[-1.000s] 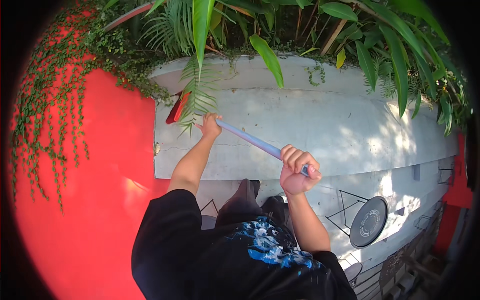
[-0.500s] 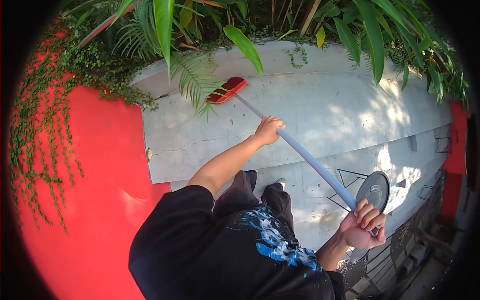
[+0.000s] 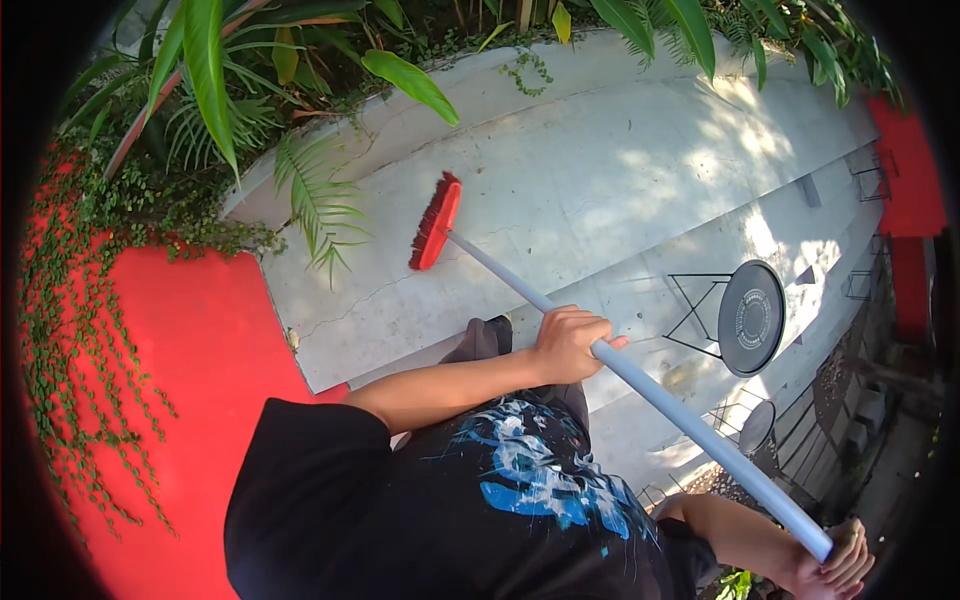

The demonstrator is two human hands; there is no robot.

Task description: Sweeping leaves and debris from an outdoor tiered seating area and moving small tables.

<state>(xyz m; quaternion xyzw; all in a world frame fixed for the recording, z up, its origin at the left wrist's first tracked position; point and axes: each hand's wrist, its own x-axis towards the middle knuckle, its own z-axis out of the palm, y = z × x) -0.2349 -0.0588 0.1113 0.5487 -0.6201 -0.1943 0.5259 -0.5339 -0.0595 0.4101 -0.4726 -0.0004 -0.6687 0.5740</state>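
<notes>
Across the front of the torso: one broom, held in both hands. Left hand [image 3: 575,342], palm down, was wrapped about the handle [image 3: 690,418] partway along; right hand [image 3: 842,566], at lower right, had its fingers curled round the butt end, its grip partly hidden. Handle: grey-blue, long axis a straight diagonal, from the right hand up and leftward to the head. Broom head [image 3: 437,222]: red, set crosswise to the handle, bristles facing left, lying over the pale ledge; contact with it could not be told. Nearest obstacle: a palm frond [image 3: 322,205], overhanging just left of the bristles, apart from them. Right of the handle: a round dark table [image 3: 752,318] on thin folding legs; below it, a smaller round grey top [image 3: 757,427]. Ledge [image 3: 590,185]: concrete, cracked, sun-dappled, with a lower level alongside. Beyond: a curved low wall [image 3: 385,125], backed by broad-leaved plants [image 3: 408,85]. At left: a red wall [image 3: 200,330], hung with creeping vine [image 3: 85,390].
</notes>
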